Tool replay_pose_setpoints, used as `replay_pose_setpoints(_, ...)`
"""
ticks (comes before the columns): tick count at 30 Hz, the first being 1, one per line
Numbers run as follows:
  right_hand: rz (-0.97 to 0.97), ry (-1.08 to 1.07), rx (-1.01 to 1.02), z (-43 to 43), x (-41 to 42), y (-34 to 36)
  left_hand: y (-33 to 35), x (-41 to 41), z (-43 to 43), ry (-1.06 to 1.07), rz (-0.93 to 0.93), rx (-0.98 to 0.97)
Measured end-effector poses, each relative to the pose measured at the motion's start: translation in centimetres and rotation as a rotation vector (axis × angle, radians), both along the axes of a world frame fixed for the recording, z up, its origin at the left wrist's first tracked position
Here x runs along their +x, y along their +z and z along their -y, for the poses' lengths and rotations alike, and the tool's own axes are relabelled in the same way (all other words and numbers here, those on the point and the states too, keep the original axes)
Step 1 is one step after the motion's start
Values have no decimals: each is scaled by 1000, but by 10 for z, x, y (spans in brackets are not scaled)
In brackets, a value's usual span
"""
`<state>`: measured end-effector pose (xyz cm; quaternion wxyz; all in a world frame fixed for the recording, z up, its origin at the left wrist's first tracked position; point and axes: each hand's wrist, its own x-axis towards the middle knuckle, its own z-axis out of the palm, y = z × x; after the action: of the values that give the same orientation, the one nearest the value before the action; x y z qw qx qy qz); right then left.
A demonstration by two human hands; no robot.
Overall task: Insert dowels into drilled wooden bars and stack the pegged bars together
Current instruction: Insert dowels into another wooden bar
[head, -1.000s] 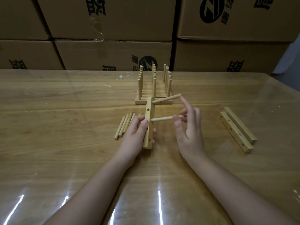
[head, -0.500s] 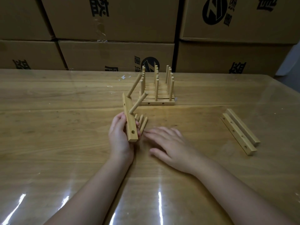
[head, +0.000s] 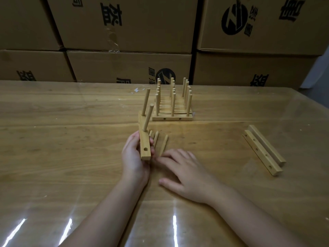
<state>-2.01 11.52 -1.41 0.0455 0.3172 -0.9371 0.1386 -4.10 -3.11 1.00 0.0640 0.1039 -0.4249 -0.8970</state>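
Left hand (head: 133, 157): fingers curled round a tilted wooden bar (head: 144, 139) bearing two dowels (head: 148, 117). Right hand (head: 185, 172): flat on table (head: 71, 139), fingers straight, holding nothing, tips beside loose dowels (head: 163, 147). Pegged stack (head: 172, 119) behind; spare bars (head: 261, 152) well right.

Before me lies a broad wooden table (head: 62, 157) under a clear glossy sheet that throws back streaks of light (head: 174, 227). Behind its far edge, stacked cardboard boxes (head: 133, 29) with black printed logos (head: 234, 20) fill my view; a pale strip (head: 323, 68) shows far right.
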Motion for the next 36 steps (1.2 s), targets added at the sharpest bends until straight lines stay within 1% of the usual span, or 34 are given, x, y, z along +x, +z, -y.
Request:
replay_pose_setpoints(3,-45,-91,-43,-1,1,2,-1,0,0,-11,10,-12)
replay_pose_setpoints(7,-76,-146,2,-1,-1,2,-1,0,0,-24,-9,-43)
replay_pose_setpoints(10,-151,-301,-54,-2,-4,1,-2,0,0,-29,-28,-57)
replay_pose_setpoints(12,-147,-454,-94,-4,-6,0,-3,0,-1,-32,-39,-72)
replay_pose_setpoints(14,-131,-564,-90,-6,-7,-3,-4,-1,-3,-35,-55,-104)
replay_pose_setpoints(18,-104,-633,-122,-6,-9,-5,-7,-3,-3,-47,-70,-140)
replay_pose_setpoints(21,-84,-641,-122,-7,-12,-3,-10,-5,-2,-52,-74,-149)
replay_pose_setpoints(24,-11,-658,-142,-10,-14,0,-11,-7,-4,-49,-86,-151)
replay_pose_setpoints(26,41,-656,-232,-12,-14,1,-11,-7,-4,-49,-95,-146)
replay_pose_setpoints(29,106,-624,-453,-14,-15,2,-12,-7,-6,-47,-117,-151)
replay_pose_setpoints(31,138,-564,-626,-14,-15,3,-11,-7,-6,-41,-121,-153)
replay_pose_setpoints(33,172,-445,-761,-13,-11,6,-12,-9,-6,-25,-120,-128)
replay_pose_setpoints(36,177,-255,-799,-13,-4,8,-13,-10,-4,-11,-97,-96)
